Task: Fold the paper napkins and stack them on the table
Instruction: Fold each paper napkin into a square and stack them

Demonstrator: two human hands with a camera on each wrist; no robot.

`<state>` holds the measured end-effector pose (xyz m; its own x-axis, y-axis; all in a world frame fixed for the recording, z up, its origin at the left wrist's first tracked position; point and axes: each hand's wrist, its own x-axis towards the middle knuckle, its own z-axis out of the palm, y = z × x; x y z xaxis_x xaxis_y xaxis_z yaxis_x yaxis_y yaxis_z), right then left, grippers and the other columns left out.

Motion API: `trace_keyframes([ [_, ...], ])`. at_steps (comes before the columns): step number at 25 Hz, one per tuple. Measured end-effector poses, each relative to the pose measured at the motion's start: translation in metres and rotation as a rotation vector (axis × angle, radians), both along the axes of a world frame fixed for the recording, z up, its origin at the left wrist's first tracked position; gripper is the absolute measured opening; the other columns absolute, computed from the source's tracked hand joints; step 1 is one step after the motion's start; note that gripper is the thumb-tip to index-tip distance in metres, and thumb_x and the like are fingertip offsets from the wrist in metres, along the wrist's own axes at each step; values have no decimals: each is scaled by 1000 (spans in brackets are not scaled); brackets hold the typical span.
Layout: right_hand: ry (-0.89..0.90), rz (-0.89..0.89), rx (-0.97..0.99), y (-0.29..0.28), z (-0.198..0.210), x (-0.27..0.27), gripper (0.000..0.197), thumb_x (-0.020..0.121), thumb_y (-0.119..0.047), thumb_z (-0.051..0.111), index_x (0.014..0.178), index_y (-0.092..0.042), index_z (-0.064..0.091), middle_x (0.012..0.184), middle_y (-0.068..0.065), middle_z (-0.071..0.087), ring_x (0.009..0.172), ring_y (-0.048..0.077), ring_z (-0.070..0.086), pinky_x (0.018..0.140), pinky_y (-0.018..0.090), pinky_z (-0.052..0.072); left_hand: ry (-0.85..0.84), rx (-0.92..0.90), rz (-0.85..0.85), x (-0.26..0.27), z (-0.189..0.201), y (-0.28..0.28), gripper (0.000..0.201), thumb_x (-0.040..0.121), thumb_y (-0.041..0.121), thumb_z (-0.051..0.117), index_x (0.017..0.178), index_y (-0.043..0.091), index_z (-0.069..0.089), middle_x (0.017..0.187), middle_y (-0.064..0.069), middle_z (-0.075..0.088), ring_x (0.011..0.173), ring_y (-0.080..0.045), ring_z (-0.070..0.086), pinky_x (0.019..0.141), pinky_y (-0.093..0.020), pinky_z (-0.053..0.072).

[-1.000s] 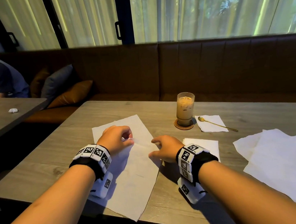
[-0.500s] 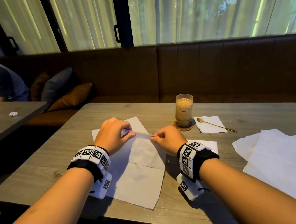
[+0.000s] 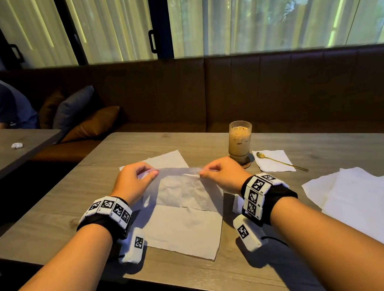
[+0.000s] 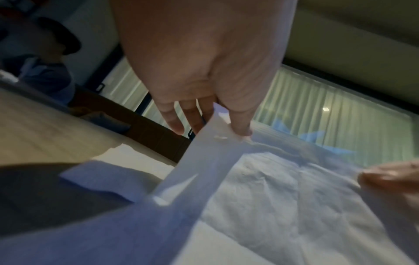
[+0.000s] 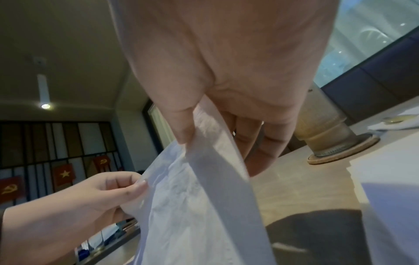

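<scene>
Now we hold both forearms out over the table (image 3: pixel 227 272), wrists raised, hands level and apart. Our left hand (image 3: pixel 131 182) pinches one corner of the napkin (image 3: pixel 185 229) between thumb and fingers, and our right hand (image 3: pixel 224 175) pinches the other corner the same way, the other fingers curled in. Between them the napkin's raised edge stretches taut above the table, while its near half lies flat on the wood. More napkins, the sheets (image 3: pixel 377 206), lie to the right. A glass (image 3: pixel 240 142) stands beyond our right hand.
</scene>
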<state>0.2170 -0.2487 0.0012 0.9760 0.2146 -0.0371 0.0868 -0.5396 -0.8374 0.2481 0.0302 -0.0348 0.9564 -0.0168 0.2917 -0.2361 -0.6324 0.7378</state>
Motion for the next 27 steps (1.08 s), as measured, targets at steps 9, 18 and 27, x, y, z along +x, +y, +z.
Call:
trace_keyframes([
  [9, 5, -158, 198, -1, 6, 3, 25, 97, -27, 67, 95, -6, 80, 96, 18, 75, 83, 21, 64, 76, 37, 55, 324, -438, -87, -13, 7, -5, 27, 96, 33, 69, 109, 10, 75, 101, -14, 78, 93, -29, 72, 79, -39, 54],
  [18, 348, -71, 247, -9, -15, 7, 53, 79, -41, 86, 122, -16, 70, 116, 5, 76, 112, 27, 69, 101, 45, 55, 113, -443, 37, -12, 9, -14, 24, 98, 29, 69, 76, 19, 67, 59, 19, 67, 57, 6, 59, 66, -22, 48],
  [27, 216, -107, 135, -8, -18, 9, 31, 84, -19, 83, 113, -10, 75, 110, 12, 76, 108, 30, 71, 101, 49, 56, 374, -685, -184, -30, 19, 5, 45, 80, 31, 85, 115, 4, 74, 113, -15, 77, 109, -33, 70, 87, -37, 56],
])
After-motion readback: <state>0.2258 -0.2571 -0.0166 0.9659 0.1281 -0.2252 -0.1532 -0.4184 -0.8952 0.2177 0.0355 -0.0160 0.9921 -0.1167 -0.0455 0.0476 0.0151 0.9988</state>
